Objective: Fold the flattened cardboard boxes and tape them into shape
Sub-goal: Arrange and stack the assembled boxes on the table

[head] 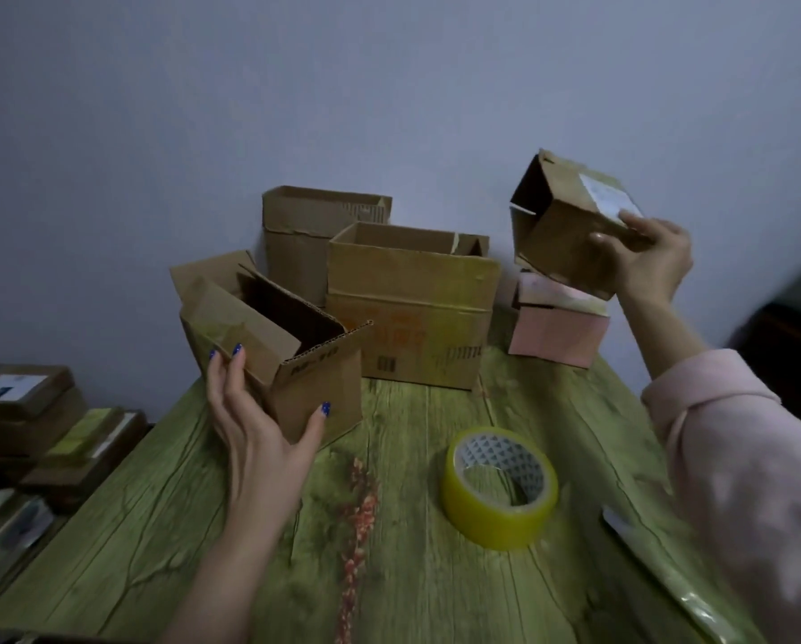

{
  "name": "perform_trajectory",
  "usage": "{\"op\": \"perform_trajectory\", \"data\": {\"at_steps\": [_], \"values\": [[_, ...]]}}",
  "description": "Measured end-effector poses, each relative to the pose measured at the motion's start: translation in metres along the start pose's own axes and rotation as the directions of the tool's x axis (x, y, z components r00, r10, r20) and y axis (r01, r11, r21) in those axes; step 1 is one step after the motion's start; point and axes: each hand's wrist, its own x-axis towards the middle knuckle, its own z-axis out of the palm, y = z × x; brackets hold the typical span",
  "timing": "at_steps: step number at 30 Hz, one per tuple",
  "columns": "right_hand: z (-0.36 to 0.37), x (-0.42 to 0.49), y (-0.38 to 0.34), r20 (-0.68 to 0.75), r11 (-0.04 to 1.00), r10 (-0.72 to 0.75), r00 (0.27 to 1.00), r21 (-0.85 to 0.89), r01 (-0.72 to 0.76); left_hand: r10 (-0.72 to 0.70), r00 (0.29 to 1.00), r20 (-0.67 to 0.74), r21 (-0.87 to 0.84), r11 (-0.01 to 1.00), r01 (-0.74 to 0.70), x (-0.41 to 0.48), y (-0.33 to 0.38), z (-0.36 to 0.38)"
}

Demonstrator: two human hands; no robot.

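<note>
My left hand [254, 425] grips the near corner of an open brown cardboard box [296, 360] that stands on the table at the left. My right hand [645, 262] holds a small brown box [561, 225] with a white label up in the air at the right, tilted with its open end toward the left. This small box hovers just above a pink box [559, 332] on the table. A roll of yellowish tape [498, 488] lies flat on the table between my arms.
A large open brown box [412, 309] and a taller one [305, 234] stand at the back against the wall. Stacked flat boxes [22, 411] sit off the table's left edge. The table has a green wood-grain cover [203, 550]. A white-tipped object [619, 520] lies by my right sleeve.
</note>
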Motion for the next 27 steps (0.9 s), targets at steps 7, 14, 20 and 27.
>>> {"op": "perform_trajectory", "data": {"at_steps": [7, 14, 20, 27], "values": [[-0.088, -0.033, -0.023, 0.186, 0.909, 0.179, 0.966, 0.343, -0.234, 0.121, 0.976, -0.181, -0.046, 0.99, -0.131, -0.007, 0.03, -0.011], [-0.14, -0.1, 0.026, 0.406, 0.807, 0.467, 0.786, 0.169, -0.566, 0.394, 0.918, -0.043, -0.215, 0.894, -0.394, -0.03, 0.096, 0.012], [-0.169, -0.118, 0.06, 0.623, 0.863, 0.448, 0.642, -0.115, -0.491, 0.401, 0.792, 0.46, -0.261, 0.914, -0.311, -0.039, 0.139, 0.057], [-0.168, -0.086, 0.057, 0.703, 0.871, 0.491, 0.515, -0.374, -0.319, 0.361, 0.656, 0.663, -0.214, 0.931, -0.296, -0.023, 0.17, 0.085]]}}
